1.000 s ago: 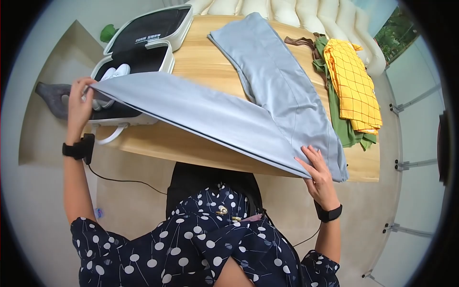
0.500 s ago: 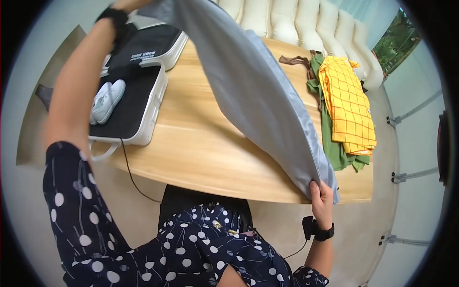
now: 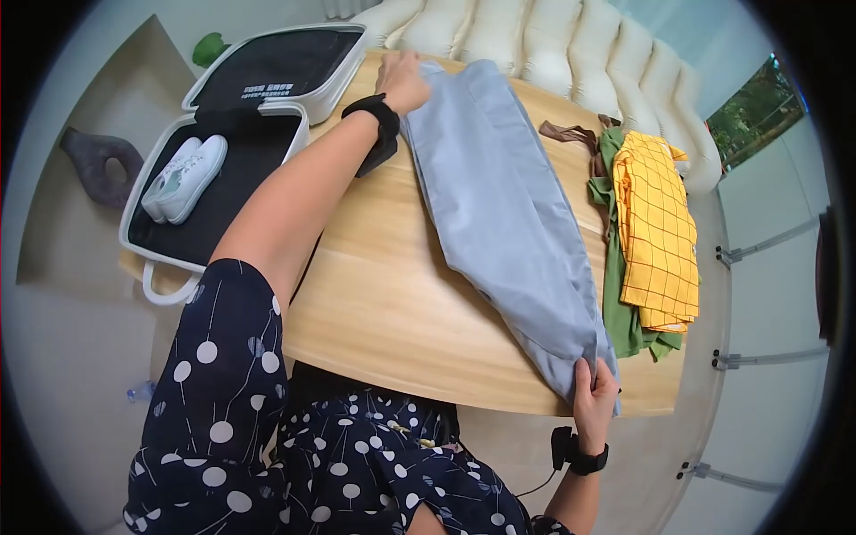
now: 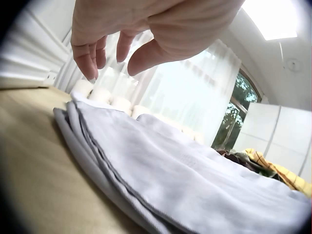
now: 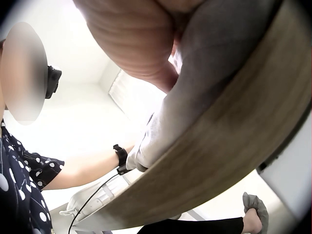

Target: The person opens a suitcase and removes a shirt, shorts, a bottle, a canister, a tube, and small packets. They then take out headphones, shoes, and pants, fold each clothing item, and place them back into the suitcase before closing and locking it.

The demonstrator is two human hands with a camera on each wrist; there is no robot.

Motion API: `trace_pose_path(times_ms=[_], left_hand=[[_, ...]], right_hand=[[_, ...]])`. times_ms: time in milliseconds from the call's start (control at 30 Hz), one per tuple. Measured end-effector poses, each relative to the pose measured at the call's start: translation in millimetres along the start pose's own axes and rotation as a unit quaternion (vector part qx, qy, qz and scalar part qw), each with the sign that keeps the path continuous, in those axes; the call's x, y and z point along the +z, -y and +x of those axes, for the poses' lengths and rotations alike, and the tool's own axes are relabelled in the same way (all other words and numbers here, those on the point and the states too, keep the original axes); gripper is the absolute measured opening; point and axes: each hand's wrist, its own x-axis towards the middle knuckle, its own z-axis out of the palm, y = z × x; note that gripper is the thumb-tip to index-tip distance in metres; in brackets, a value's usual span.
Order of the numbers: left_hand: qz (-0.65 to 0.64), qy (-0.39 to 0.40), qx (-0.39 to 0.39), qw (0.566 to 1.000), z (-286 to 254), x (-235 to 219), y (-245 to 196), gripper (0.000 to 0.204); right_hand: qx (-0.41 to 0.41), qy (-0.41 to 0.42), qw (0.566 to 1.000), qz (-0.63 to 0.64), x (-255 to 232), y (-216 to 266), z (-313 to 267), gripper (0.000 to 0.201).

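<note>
Light grey-blue trousers (image 3: 490, 205), folded lengthwise, stretch across the wooden table (image 3: 374, 294) from its far side to its near right edge. At their far end is my left hand (image 3: 403, 82). The left wrist view shows its loosely bent fingers above the layered cloth, with nothing between them. My right hand (image 3: 597, 401) pinches the near end of the trousers at the table's edge, thumb on top. In the right wrist view, that hand partly hides the bunched cloth.
To the left, an open white suitcase (image 3: 290, 134) holds a pair of white shoes (image 3: 187, 178). On the right lie a folded yellow checked garment (image 3: 660, 232) and a green one (image 3: 615, 303) beneath it. A cream padded sofa (image 3: 535, 45) stands behind the table.
My left hand swung the far half of the trousers up and over to the far side, onto the other leg, and has let go. My right hand shifted to a pinch on the near end.
</note>
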Motion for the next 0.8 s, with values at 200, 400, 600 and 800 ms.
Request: trace_pose_path(times_ms=[200,400,600,800], left_hand=[[-0.368,0.104,-0.312,0.870,-60,-8,4,0.019],[-0.570,0.145,-0.370,0.719,-159,-42,-32,0.022],[-0.590,0.306,-0.321,0.675,-204,-68,-68,0.029],[-0.430,0.264,-0.177,0.845,-203,-70,-96,0.032]], right_hand=[[-0.016,-0.011,1.000,-0.025,3,0,2,0.020],[0.032,0.014,0.992,0.125,-3,-12,6,0.025],[0.090,0.029,0.977,0.191,-11,-4,6,0.038],[0.106,0.027,0.976,0.189,-15,-9,9,0.043]])
